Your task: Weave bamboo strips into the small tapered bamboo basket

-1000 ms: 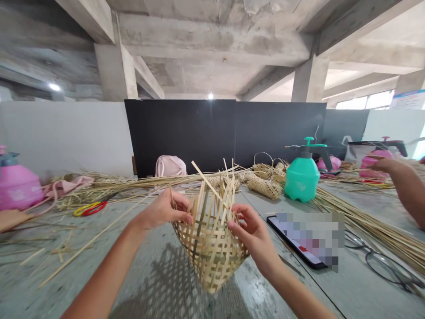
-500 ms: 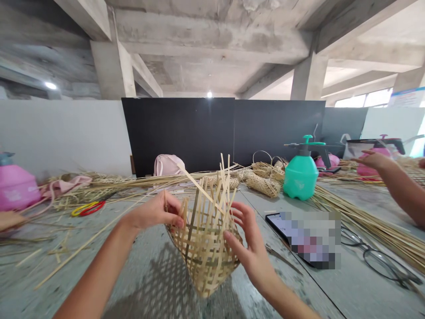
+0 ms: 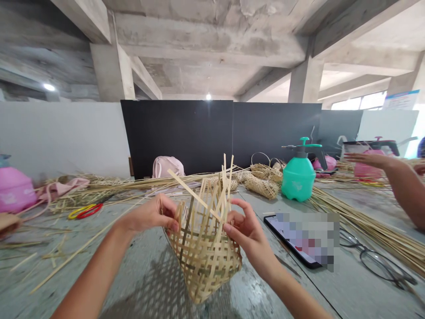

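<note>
A half-woven bamboo basket (image 3: 204,252) is held above the grey table (image 3: 139,274), its loose strip ends sticking up. My left hand (image 3: 154,215) grips the basket's left rim with thumb and fingers pinched on the strips. My right hand (image 3: 244,230) holds the right side of the rim, fingers curled around upright strips. One long strip slants from upper left across the top of the basket.
A phone (image 3: 294,241) and eyeglasses (image 3: 375,261) lie to the right. A teal spray bottle (image 3: 298,175), finished small baskets (image 3: 262,186), bundles of bamboo strips (image 3: 368,226), yellow-red scissors (image 3: 83,211), a pink sprayer (image 3: 15,190). Another person's arm (image 3: 395,181) reaches in at far right.
The basket has turned slightly and shifted a little to the left. My right hand closed from spread fingers onto the rim strips. The other person's arm moved left.
</note>
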`<state>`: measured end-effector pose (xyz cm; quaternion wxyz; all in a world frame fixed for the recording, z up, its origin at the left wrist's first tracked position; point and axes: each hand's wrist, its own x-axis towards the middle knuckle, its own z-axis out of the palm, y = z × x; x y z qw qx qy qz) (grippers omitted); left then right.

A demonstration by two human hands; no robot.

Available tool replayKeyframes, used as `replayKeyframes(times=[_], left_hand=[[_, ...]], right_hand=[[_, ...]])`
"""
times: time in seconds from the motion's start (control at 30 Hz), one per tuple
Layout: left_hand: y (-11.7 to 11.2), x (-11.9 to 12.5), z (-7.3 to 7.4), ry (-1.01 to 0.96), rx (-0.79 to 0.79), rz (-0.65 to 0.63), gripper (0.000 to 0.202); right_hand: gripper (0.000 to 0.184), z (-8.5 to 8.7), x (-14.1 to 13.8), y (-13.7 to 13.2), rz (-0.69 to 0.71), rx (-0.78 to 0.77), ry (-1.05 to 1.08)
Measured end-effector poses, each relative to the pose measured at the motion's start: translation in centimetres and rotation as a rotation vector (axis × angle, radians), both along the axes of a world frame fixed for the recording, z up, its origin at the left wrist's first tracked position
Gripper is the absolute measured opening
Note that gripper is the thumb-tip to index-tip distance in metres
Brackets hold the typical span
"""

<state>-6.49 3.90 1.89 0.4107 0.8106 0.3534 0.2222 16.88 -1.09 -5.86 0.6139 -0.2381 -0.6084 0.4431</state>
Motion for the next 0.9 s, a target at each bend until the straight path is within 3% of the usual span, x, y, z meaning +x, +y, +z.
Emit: replayKeyframes(times=[0.23,0.4,0.7,0.9], left_hand=[[0.4,-0.8,-0.1,0.018,0.032,-0.106,0.021],[0.7,-1.3,-0.2,0.026,0.065,-0.118,0.022],[0.9,-1.8,-0.4,0.023,0.064,-0.125,0.014],[1.1,-1.9,-0.4,0.009,0.099,-0.161,0.017]], right_hand=[[0.041,0.2,1.5,0.7,0.127,0.117,-0.134],[0.046,0.8,2.3,0.3,0.131,0.207,-0.264],[0.061,0.5,1.9,-0.2,-0.019,0.345,-0.383],[0.062,-0.9,2.0,-0.3,-0.123,0.411,-0.409]])
